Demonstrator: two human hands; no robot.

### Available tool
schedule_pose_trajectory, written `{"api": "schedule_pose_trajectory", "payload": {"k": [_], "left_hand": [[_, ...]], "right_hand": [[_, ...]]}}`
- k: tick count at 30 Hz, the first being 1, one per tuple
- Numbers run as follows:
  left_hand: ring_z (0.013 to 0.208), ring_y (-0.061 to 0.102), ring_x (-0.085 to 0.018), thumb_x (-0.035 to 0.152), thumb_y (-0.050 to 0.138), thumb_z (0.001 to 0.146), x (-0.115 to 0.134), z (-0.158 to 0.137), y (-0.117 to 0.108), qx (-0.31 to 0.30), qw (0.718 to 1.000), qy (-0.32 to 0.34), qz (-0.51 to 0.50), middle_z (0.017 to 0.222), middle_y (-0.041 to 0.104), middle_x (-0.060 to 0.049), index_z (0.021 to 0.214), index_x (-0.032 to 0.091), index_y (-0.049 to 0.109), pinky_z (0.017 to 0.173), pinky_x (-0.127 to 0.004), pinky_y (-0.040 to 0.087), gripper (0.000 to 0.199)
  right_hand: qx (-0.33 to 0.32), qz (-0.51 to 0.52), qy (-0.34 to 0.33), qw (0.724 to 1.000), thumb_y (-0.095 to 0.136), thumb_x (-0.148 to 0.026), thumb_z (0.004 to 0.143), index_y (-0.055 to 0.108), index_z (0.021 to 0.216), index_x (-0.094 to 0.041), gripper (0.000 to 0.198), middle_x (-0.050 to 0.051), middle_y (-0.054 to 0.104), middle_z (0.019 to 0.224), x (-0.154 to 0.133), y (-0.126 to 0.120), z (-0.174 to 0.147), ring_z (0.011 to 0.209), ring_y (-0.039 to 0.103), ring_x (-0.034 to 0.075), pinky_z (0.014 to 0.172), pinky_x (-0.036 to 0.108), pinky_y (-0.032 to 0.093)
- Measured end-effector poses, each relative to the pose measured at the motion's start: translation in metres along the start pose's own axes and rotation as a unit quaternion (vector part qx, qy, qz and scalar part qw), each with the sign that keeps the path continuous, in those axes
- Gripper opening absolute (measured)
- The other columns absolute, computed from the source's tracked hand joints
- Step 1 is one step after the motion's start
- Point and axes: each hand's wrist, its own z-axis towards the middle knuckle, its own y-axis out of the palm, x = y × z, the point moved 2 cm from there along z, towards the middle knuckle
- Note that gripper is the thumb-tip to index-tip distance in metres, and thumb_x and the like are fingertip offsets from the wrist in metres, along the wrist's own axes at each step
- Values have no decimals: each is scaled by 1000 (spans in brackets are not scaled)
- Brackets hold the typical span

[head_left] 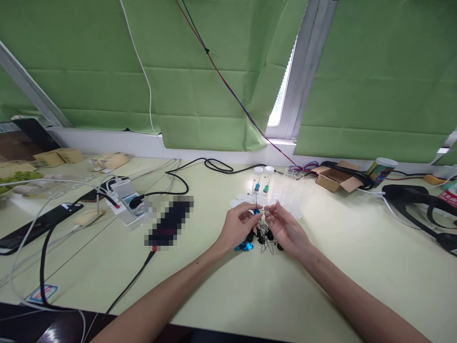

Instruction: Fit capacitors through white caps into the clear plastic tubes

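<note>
My left hand [237, 224] is closed around a small blue part [256, 211] that has a thin metal rod standing up from it. My right hand [287, 232] pinches a thin metal wire [268, 210] right beside that part. Under and between the hands lies a pile of bent metal wires [266, 243] and black round pieces [280, 247]. Several shiny blue pieces [244, 246] sit by my left wrist. Just beyond the hands are another blue piece [257, 187] and a green piece [266, 188], each with thin wires. My fingers partly hide the pile.
Clear plastic containers [294, 190] stand behind my right hand. An open cardboard box [337, 177], a can [382, 170] and a black headset-like object [417, 205] are at right. To the left lie a pixelated dark device [169, 223], a white power strip [126, 202] and tangled cables.
</note>
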Motion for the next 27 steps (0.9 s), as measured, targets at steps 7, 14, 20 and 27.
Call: {"api": "schedule_pose_trajectory", "payload": {"k": [7, 14, 20, 27], "left_hand": [[54, 58, -10, 39, 69, 81, -2, 0, 1, 2, 1000, 6, -1, 91, 64, -6, 93, 16, 72, 51, -25, 51, 26], [55, 58, -10, 37, 67, 83, -6, -1, 2, -1, 1000, 26, 8, 91, 62, -5, 95, 17, 71, 50, -25, 51, 24], [53, 58, -10, 38, 66, 83, -4, -1, 2, 2, 999, 35, 25, 90, 64, -5, 93, 18, 70, 49, -25, 50, 23], [53, 57, -10, 33, 65, 85, -3, -2, 3, -6, 998, 46, 43, 92, 61, -5, 92, 18, 70, 49, -25, 50, 17]], "right_hand": [[-13, 10, 3, 1000, 84, -34, 73, 70, 72, -15, 23, 1, 66, 79, 0, 0, 1, 67, 60, 8, 69, 18, 56], [-19, 7, 3, 1000, 83, -35, 75, 70, 72, -15, 23, 1, 66, 77, 0, 0, 0, 65, 59, 9, 67, 21, 55], [-18, 8, 17, 1000, 83, -36, 73, 68, 69, -15, 26, 0, 63, 73, 0, 1, 0, 63, 57, 8, 67, 20, 54], [-11, 13, 19, 1000, 82, -35, 75, 63, 63, -16, 29, -1, 62, 71, 2, 0, 1, 60, 56, 8, 63, 21, 52]]}}
